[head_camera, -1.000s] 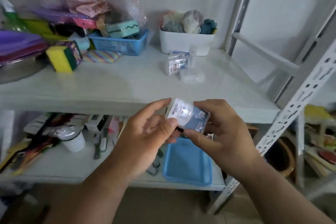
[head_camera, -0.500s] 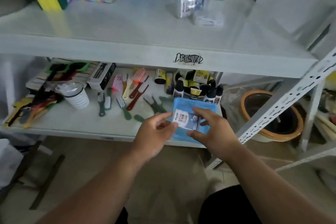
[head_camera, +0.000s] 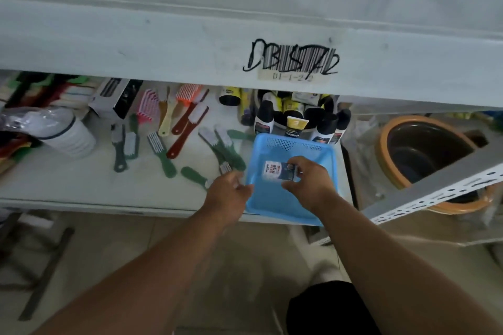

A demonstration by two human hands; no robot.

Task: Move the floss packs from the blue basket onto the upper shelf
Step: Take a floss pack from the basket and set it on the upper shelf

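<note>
A blue basket point(head_camera: 275, 201) sits on the lower shelf near its front edge, right of centre. My right hand point(head_camera: 307, 185) is over the basket and pinches a small floss pack point(head_camera: 273, 170) with a white and blue label, low inside it. My left hand point(head_camera: 228, 194) hangs at the basket's left rim with fingers loosely curled, holding nothing. The upper shelf point(head_camera: 245, 43) fills the top of the view; its front edge carries a scribbled barcode label point(head_camera: 291, 62). No packs on the upper shelf are in view.
Several brushes and combs point(head_camera: 174, 139) lie left of the basket. Dark bottles and tubes point(head_camera: 296, 117) stand right behind it. A white cup point(head_camera: 68, 133) is at the left. An orange-rimmed tub point(head_camera: 430, 160) and a perforated shelf post point(head_camera: 435, 193) are at the right.
The view dropped from the upper shelf to the lower one. Both hands came down with the floss pack; my left hand let go of it and my right hand now holds it inside the basket.
</note>
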